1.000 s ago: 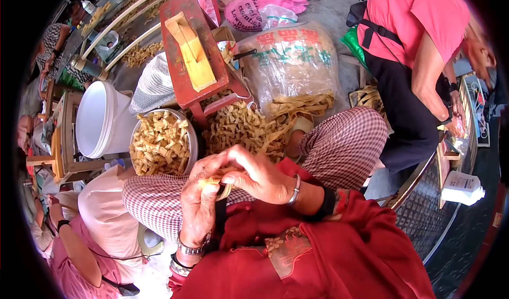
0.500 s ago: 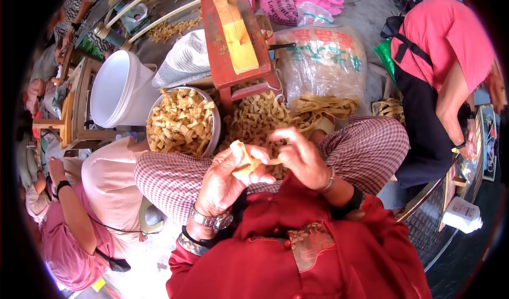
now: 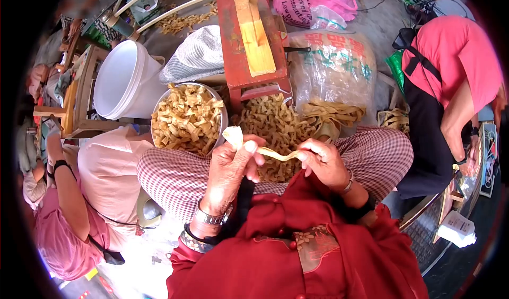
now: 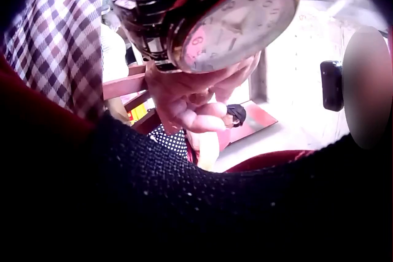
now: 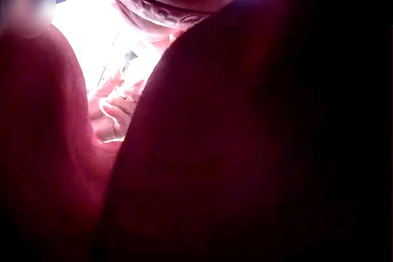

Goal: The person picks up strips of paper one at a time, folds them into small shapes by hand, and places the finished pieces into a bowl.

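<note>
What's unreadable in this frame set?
Head view: the ends of the tan strip are hidden under curled fingers.
Left wrist view: the wristwatch and dark knit fabric hide most of the left hand; tan strip unseen.
Right wrist view: the red sleeve fills the frame; the right hand is blurred and washed by glare.

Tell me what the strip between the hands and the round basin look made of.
The strip: pale tan, matte, bending limply between left hand and right hand, probably dried leaf or plant fibre. The basin: likely metal, thin grey rim with dull sheen.
</note>
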`<state>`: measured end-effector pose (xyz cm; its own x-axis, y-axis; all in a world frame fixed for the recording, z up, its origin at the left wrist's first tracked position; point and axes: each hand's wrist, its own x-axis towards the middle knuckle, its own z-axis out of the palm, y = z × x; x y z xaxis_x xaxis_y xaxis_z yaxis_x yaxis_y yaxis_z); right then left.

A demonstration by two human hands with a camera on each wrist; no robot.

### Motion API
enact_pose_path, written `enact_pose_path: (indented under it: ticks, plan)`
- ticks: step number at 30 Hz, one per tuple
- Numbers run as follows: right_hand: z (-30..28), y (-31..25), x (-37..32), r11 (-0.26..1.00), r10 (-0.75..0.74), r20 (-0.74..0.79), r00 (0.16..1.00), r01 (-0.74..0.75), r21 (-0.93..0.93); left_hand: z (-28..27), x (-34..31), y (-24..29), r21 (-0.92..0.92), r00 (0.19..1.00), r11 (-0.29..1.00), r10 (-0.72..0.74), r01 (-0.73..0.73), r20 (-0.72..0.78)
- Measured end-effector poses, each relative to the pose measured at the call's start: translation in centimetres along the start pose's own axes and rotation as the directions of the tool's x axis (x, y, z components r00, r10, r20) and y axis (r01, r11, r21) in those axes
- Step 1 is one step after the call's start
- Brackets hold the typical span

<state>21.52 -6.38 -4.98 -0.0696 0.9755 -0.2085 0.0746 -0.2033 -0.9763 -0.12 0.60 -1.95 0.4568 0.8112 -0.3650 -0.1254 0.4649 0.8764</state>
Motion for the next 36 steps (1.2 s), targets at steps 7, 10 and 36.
enact_pose_path:
  ticks: [7, 10, 36]
  plan:
    - [2.0, -2.1, 1.8, 0.994, 0.067, 0.169, 0.983, -0.08, 0.07, 0.0, 0.6, 1.2, -0.123, 0.999, 0.991, -0.053, 0.053, 0.003]
    - [2.4, -2.1, 2.9, 0.966, -0.216, 0.201, 0.955, 0.24, -0.1, -0.4, 1.1, 1.9, -0.227, 0.998, 0.973, 0.02, -0.033, -0.058]
    - [-3.3, -5.1, 11.8, 0.683, -0.576, -0.085, 0.813, 0.421, -0.597, -0.3, 10.9, 9.5, 0.4, 0.947, 0.904, 0.25, -0.153, -0.201]
